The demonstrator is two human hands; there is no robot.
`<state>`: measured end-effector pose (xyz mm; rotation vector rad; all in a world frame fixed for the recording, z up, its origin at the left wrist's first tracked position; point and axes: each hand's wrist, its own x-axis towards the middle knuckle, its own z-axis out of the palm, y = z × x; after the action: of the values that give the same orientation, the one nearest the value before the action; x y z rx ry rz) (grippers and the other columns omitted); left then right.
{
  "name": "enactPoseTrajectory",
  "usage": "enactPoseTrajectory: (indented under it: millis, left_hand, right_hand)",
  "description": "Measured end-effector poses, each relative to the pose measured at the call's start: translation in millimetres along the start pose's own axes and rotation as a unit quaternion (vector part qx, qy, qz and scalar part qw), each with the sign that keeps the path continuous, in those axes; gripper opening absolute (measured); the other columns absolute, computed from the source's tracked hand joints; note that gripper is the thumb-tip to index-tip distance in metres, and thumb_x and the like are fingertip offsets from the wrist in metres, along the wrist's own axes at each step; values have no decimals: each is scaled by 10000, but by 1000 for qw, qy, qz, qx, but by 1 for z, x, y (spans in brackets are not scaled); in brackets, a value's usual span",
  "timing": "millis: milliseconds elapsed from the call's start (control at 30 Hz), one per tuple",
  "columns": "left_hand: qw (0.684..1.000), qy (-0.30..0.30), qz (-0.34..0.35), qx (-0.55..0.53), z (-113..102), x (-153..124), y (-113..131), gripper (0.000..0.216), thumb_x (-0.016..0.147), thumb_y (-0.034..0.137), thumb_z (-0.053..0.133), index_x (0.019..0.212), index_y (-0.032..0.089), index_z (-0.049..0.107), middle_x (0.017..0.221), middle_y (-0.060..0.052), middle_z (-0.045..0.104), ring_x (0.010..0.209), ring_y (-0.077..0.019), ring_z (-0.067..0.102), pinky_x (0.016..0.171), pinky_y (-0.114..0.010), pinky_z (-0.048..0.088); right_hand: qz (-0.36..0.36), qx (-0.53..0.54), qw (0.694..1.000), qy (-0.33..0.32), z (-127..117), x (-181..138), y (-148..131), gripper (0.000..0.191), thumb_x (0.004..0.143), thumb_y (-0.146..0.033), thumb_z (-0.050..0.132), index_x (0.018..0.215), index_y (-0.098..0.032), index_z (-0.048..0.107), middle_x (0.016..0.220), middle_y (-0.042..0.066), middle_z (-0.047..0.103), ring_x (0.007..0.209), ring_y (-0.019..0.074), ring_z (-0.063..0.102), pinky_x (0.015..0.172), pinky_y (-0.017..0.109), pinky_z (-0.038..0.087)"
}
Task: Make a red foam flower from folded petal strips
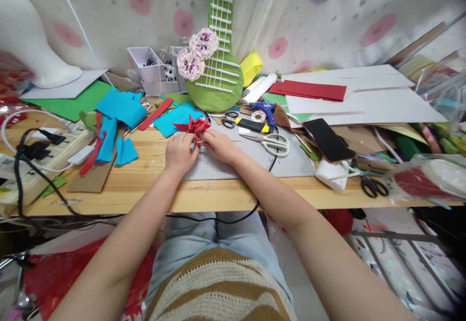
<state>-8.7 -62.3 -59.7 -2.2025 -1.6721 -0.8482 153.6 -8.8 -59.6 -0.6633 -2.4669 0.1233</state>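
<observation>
A red crepe-paper flower (196, 125) with pointed petals is held at its base between my two hands, over the grey cutting mat (225, 168). The fingers of my left hand (181, 152) are closed on it from the left. From the right, my right hand (218, 145) pinches close to the same spot, by a thin stick that pokes out under the flower. Fingertips partly hide the flower's lower part. Just behind lie a blue paper piece (176, 119) and small black-handled scissors (228, 119).
White-handled scissors (271, 142), a yellow-black cutter (253, 125) and a blue glue gun (265, 111) lie right of my hands. A green paper guitar (214, 85) stands behind. A phone (327, 140) rests at right, a power strip (51, 158) at left. A black cable crosses the table's front edge.
</observation>
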Motion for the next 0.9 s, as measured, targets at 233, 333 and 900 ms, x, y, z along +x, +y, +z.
enactPoseTrajectory:
  millis: [233,333,900]
  left_hand:
    - [999,35,23,2,-1,0,1,90,806,238,531,864,202,589,854,-51,657,837,-222,578,775,-351,391]
    - [998,56,25,2,-3,0,1,95,810,227,526,862,202,601,848,-45,671,839,-217,587,778,-348,390]
    - [999,50,-14,8,-7,1,4,108,808,235,510,851,210,606,851,-48,676,845,-222,598,780,-360,382]
  right_hand:
    - [22,-15,1000,13,2,0,1,172,935,-225,380,835,-172,509,856,68,561,794,159,488,678,260,364]
    - [16,-7,999,33,3,0,1,171,936,-249,397,875,-170,536,891,73,582,832,162,505,709,262,379]
    - [-9,-22,999,44,2,3,-3,215,923,-234,385,910,-170,590,954,100,605,916,170,520,820,288,399]
